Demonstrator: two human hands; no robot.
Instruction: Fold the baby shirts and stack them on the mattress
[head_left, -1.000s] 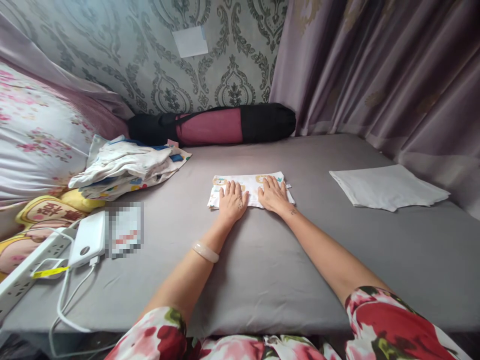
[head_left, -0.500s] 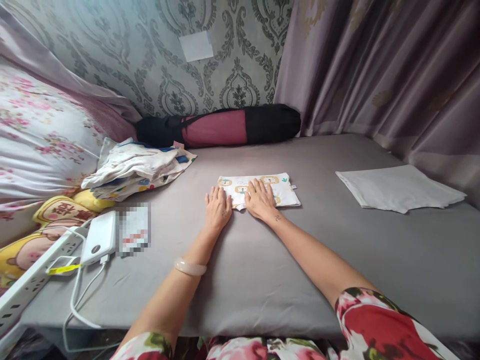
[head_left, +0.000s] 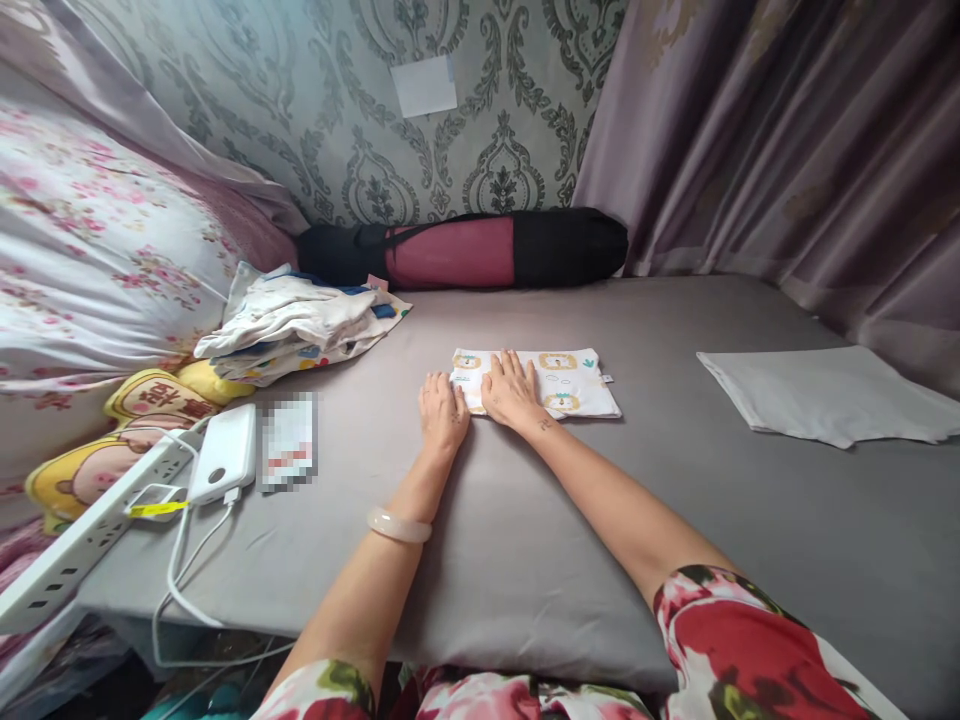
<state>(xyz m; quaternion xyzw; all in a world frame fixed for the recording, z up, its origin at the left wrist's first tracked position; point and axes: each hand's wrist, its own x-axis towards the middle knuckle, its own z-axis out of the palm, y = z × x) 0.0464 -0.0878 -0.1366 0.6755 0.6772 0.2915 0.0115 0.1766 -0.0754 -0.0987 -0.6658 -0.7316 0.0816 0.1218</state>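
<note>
A folded white cloth garment point(head_left: 581, 385) with a yellow and green cartoon print lies flat on the grey bed sheet in front of me. A small tag sticks out at its right edge. My right hand point(head_left: 511, 392) rests flat on the left half of the garment, fingers stretched out. At the garment's left edge is my left hand point(head_left: 444, 412), palm down, its fingers slightly bent and touching the side of the cloth. A pale bangle point(head_left: 400, 525) sits on my left forearm.
A heap of clothes point(head_left: 300, 320) lies at the left, and a folded pale grey cloth point(head_left: 832, 395) at the right. Along the wall rests a black and maroon bag point(head_left: 450, 252). A power bank point(head_left: 223, 455), cables, a power strip point(head_left: 97, 535) and a yellow plush point(head_left: 67, 480) occupy the left edge.
My right hand has slid left over the garment, uncovering more print on its right part. My left hand stays by the left edge. The whole view has shifted slightly.
</note>
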